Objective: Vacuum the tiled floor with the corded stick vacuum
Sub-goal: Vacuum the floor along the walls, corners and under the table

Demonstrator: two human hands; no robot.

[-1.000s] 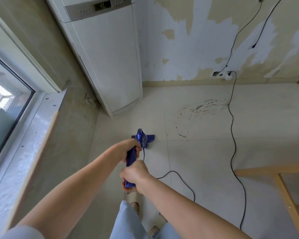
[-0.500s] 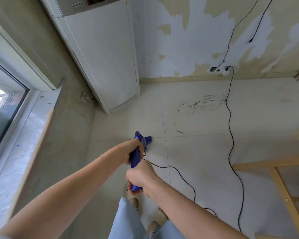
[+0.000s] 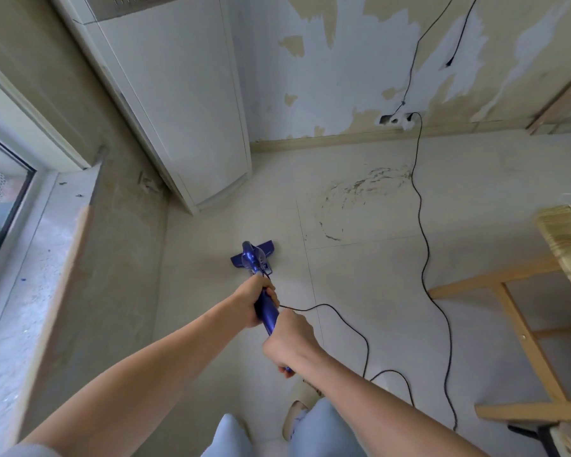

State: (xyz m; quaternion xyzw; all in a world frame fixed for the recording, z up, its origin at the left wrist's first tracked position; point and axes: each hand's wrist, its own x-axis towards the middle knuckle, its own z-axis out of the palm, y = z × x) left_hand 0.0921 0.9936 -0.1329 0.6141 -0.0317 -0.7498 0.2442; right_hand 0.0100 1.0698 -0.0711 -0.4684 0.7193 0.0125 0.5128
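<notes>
Pale tiled floor [image 3: 360, 291] meets a wall [image 3: 343, 61] of peeling paint, with a white cabinet [image 3: 185, 103] standing in the corner beside a window sill [image 3: 30, 258]. Both hands hold the blue vacuum [image 3: 256, 262]: the left hand [image 3: 256, 300] is curled round the upper handle, the right hand [image 3: 289, 341] wrapped round its end nearer the body. Its head rests on the floor just ahead of the feet. A black cord [image 3: 422, 225] trails across the tiles to a wall socket [image 3: 399, 119]. Wooden furniture [image 3: 508, 291] stands at right.
</notes>
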